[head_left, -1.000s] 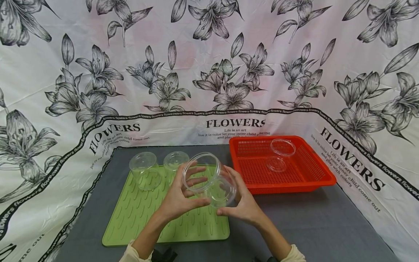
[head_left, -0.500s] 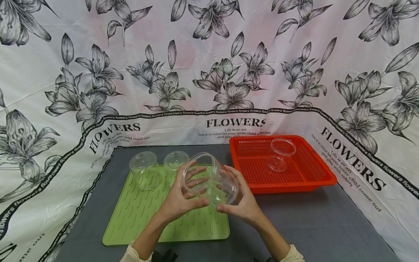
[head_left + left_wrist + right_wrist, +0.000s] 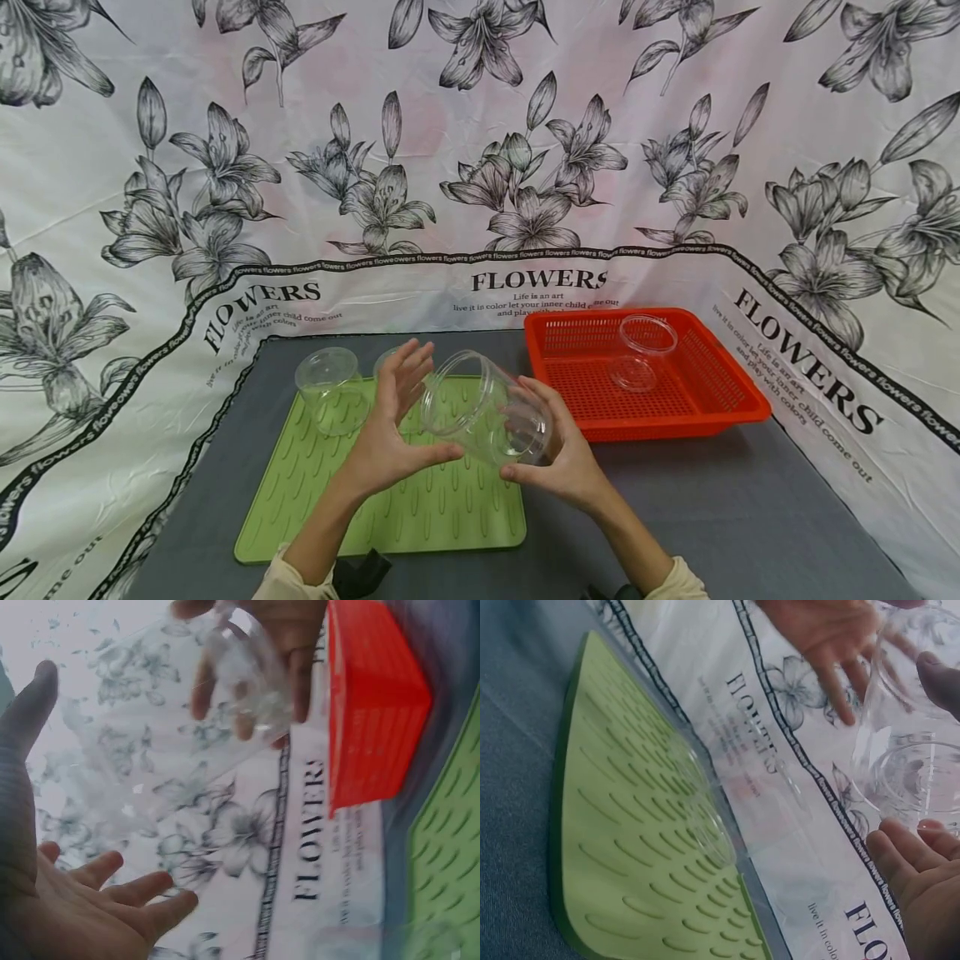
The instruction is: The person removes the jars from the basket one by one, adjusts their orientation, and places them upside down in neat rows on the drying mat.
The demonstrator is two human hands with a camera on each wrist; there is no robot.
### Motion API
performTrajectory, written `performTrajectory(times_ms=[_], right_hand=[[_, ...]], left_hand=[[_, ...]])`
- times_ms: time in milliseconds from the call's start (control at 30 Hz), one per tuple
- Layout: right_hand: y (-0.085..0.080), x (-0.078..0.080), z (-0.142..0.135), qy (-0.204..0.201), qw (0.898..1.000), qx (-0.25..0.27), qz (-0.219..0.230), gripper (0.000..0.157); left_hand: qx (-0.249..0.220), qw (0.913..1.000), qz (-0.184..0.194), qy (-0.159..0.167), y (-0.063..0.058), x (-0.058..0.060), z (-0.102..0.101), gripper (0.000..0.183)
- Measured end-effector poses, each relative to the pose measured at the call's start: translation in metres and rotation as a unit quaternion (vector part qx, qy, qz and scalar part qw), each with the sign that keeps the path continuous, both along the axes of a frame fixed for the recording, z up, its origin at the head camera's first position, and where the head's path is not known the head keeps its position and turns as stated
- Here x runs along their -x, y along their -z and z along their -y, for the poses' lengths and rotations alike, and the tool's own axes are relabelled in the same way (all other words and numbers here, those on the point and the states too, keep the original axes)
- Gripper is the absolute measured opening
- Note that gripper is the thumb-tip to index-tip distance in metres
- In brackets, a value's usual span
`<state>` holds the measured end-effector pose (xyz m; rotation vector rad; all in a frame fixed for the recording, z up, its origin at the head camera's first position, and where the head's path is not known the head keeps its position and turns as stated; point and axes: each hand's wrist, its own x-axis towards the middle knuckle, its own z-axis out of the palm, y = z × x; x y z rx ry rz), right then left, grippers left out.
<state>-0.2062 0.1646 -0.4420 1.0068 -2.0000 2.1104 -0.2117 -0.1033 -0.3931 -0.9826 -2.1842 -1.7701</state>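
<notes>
My right hand [image 3: 561, 454] grips a clear plastic cup [image 3: 491, 417] by its base end, fingers behind and thumb below. The cup is tilted, its wide mouth facing left over the green mat. Beside the mouth, my left hand [image 3: 386, 437] is spread, thumb and fingers apart. In the left wrist view those fingers [image 3: 142, 889] are straight and stand off the cup. Two more clear cups are at the mat's back left: one cup [image 3: 332, 396] in plain sight, another cup [image 3: 382, 362] mostly hidden behind my left hand.
A ribbed green mat [image 3: 450, 521] lies on the grey tabletop [image 3: 675, 517]. At the back right stands a red perforated basket [image 3: 555, 425] with a clear cup [image 3: 647, 354] inside. A flower-printed cloth [image 3: 480, 167] hangs behind and at the sides.
My left hand has let go of the cup, its fingers lifting and drawing left. The right hand has kept its grip while the cup has turned slightly more sideways.
</notes>
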Motion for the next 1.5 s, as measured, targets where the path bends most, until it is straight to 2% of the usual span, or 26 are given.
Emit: performTrajectory(times_ms=[133,200,333,533,667,833,933,1100,1200,1367,1500], right_hand=[[0.001,0.0,0.0,-0.003,1.0,-0.023,0.002,0.103],[0.001,-0.001,0.0,0.0,0.999,-0.038,0.005,0.103],[-0.003,-0.003,0.001,0.009,0.998,-0.064,0.013,0.103],[-0.004,-0.003,0.001,0.017,0.995,-0.095,0.009,0.105],[-0.003,-0.002,0.0,0.022,0.993,-0.112,0.006,0.104],[-0.005,-0.003,0.0,0.046,0.987,-0.151,-0.002,0.103],[-0.007,-0.004,0.001,0.061,0.981,-0.183,-0.008,0.103],[-0.009,-0.006,0.0,0.068,0.976,-0.208,-0.012,0.104],[-0.009,-0.007,0.0,0.072,0.974,-0.213,-0.013,0.104],[-0.01,-0.008,-0.001,0.084,0.97,-0.226,-0.021,0.104],[-0.009,-0.008,-0.002,0.089,0.968,-0.231,-0.029,0.103]], left_hand=[[0.07,0.9967,-0.03,-0.028,-0.018,0.001,0.002,0.13],[0.1,0.9936,-0.043,-0.029,-0.026,0.001,0.002,0.134],[0.166,0.9836,-0.058,-0.038,-0.04,0.0,0.001,0.137],[0.242,0.9655,-0.083,-0.051,-0.052,-0.003,-0.003,0.133],[0.276,0.9529,-0.115,-0.05,-0.056,-0.002,-0.007,0.134],[0.329,0.9305,-0.15,-0.057,-0.057,-0.001,-0.013,0.131],[0.369,0.9143,-0.153,-0.065,-0.057,-0.002,-0.016,0.13],[0.423,0.8927,-0.139,-0.068,-0.055,-0.004,-0.02,0.129],[0.444,0.8831,-0.139,-0.063,-0.053,-0.006,-0.02,0.126],[0.467,0.8666,-0.165,-0.063,-0.05,-0.007,-0.018,0.121],[0.472,0.8622,-0.172,-0.062,-0.048,-0.007,-0.018,0.122]])
